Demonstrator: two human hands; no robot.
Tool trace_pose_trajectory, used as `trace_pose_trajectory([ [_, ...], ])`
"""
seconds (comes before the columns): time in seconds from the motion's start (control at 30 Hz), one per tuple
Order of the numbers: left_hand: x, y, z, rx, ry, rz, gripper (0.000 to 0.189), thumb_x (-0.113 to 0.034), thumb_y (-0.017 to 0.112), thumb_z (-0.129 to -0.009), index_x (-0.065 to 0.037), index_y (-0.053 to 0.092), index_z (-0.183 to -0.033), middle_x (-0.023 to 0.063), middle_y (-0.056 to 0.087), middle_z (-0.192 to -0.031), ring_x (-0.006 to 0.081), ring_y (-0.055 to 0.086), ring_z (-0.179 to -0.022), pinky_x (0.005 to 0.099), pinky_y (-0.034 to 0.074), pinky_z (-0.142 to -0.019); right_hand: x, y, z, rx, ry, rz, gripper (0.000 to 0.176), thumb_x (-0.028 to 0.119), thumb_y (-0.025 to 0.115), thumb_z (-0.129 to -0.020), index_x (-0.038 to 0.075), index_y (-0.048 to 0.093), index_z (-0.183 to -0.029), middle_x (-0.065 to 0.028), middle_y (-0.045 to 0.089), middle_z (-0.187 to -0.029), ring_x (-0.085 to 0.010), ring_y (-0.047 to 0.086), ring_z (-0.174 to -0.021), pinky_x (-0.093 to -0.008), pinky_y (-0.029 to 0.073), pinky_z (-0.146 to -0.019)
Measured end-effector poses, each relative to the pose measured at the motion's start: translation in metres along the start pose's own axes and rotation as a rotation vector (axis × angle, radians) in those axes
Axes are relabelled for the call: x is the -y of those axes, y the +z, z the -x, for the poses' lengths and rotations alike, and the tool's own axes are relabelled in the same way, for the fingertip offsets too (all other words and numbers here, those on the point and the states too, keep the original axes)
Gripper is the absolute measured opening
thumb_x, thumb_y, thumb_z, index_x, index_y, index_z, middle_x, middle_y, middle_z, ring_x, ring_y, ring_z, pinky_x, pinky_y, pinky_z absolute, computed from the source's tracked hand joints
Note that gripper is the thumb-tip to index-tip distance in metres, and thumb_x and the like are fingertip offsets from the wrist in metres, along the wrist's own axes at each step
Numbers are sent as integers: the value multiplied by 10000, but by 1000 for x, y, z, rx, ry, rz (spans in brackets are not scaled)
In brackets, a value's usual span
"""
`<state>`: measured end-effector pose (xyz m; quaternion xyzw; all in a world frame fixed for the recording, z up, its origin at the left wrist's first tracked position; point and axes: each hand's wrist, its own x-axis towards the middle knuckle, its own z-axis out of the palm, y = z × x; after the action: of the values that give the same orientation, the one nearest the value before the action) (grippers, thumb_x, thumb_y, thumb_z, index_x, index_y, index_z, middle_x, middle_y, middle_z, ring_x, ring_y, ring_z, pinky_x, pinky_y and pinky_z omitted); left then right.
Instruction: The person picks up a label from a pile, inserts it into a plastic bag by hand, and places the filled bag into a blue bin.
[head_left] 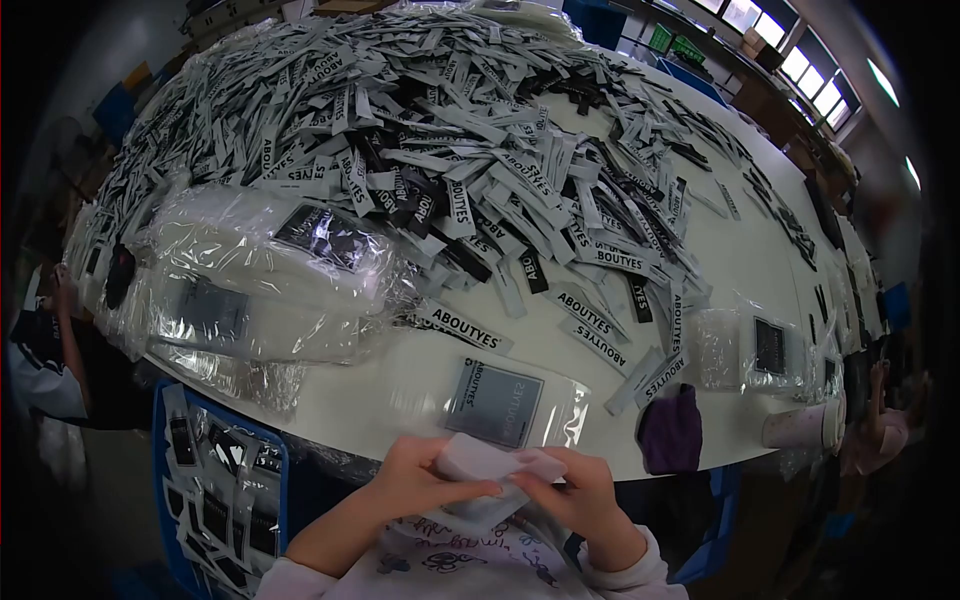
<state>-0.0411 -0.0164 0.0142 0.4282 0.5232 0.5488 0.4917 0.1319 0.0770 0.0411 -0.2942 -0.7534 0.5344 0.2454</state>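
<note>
Close to my body, both hands pinch a thin whitish, see-through piece [487, 462] that looks like a plastic bag, folded or bunched. My left hand [415, 482] grips its left side, thumb laid across the front. On its other side my right hand [580, 492] is closed with thumb and fingers together. Just beyond them, flat at the table edge, lies a clear plastic bag with a dark grey ABOUTYES panel [497, 402]. Several loose ABOUTYES strips [592, 310] lie past it.
A large heap of grey and black strips [400, 130] covers the white table [745, 225]. Stacked clear bags [260, 290] lie left, more [750, 350] right. A purple cloth item [670, 430] and a cup [800, 428] sit right. A blue crate [160, 480] holds packed bags. Other people sit at both sides.
</note>
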Motion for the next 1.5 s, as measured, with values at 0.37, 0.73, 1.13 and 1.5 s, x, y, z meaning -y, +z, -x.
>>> trace_pose_trajectory([
  [0.37, -22, -82, 74, -348, 182, -322, 181, -148, 582, -810, 6, 663, -860, 91, 611, -676, 168, 563, -568, 267, 430, -540, -9, 31, -76, 408, -435, 143, 249, 133, 628, -778, 47, 593, -1009, -100, 610, -820, -249, 590, -744, -320, 476, -654],
  [0.73, 10, -145, 224, -771, -823, -1422, 663, -86, 661, -713, -100, 365, -1306, 138, 353, -1320, 299, 336, -1224, 409, 279, -992, -63, 41, -187, 495, 23, 587, 328, 203, 620, -755, -10, 551, -995, -158, 572, -977, -303, 560, -909, -354, 454, -768],
  [1.13, 16, -9, -5, 142, 509, -1058, 404, -225, 641, -742, -84, 551, -1109, 77, 532, -1153, 237, 486, -1101, 360, 378, -929, -88, 20, -157, 7, -263, 779, 195, 205, 604, -777, 68, 580, -913, -99, 575, -865, -277, 557, -868, -362, 459, -722],
  [1.5, 57, -4, -14, 104, 465, -1158, 407, -252, 604, -784, -106, 526, -1155, 61, 496, -1229, 201, 459, -1149, 352, 359, -955, -60, -12, -144, 65, -254, 530, 227, 189, 534, -849, 16, 464, -977, -112, 629, -794, -249, 589, -578, -323, 468, -554],
])
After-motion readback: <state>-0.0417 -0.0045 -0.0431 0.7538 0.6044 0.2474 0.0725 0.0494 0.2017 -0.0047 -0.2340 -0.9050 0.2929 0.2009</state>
